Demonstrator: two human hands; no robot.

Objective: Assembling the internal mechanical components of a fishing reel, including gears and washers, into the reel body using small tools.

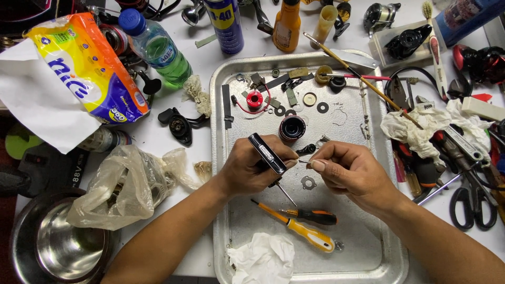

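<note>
The tiny part pinched between both hands' fingers is too small to identify.

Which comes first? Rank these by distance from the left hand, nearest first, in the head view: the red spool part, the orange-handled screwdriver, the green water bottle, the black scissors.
From the left hand:
1. Orange-handled screwdriver, just below the hand on the tray.
2. Red spool part, straight above it, at the top of the tray.
3. Green water bottle, upper left, off the tray.
4. Black scissors, far right, past the right hand.

head view, straight down, close over tray
</note>
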